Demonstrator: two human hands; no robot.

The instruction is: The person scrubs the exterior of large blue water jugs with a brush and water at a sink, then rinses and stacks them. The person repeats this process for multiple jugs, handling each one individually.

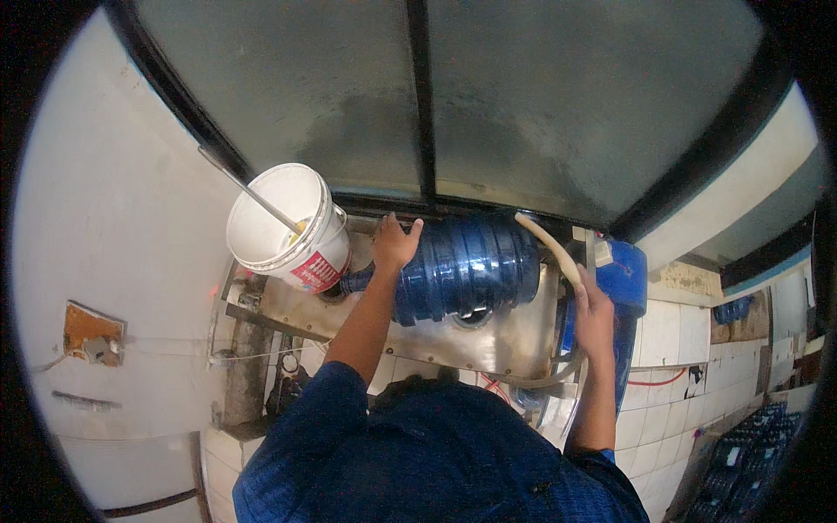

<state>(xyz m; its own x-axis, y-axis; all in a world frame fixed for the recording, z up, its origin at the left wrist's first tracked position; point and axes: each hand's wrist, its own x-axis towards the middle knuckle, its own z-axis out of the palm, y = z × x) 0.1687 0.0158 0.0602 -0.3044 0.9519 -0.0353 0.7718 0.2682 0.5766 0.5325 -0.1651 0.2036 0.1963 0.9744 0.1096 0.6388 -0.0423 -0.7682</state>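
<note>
A large blue ribbed water jug [471, 266] lies on its side on a metal counter [418, 349], its neck pointing left. My left hand [397, 246] grips the jug's shoulder near the neck, thumb and fingers apart around it. In my right hand [594, 315] is a cream-coloured hose [551, 247], held closed-fingered beside the jug's base. The hose's free end rises over the right end of the jug. Left of the jug stands a white bucket [288, 222] with a red label, and a long metal handle [261, 199] leans out of it.
Dark framed glass panes [540, 105] rise behind the counter. A blue barrel [621, 279] stands at the right. Several dark blue jugs [750, 458] are grouped on the floor at lower right. An orange-brown board [91, 331] is fixed to the left wall.
</note>
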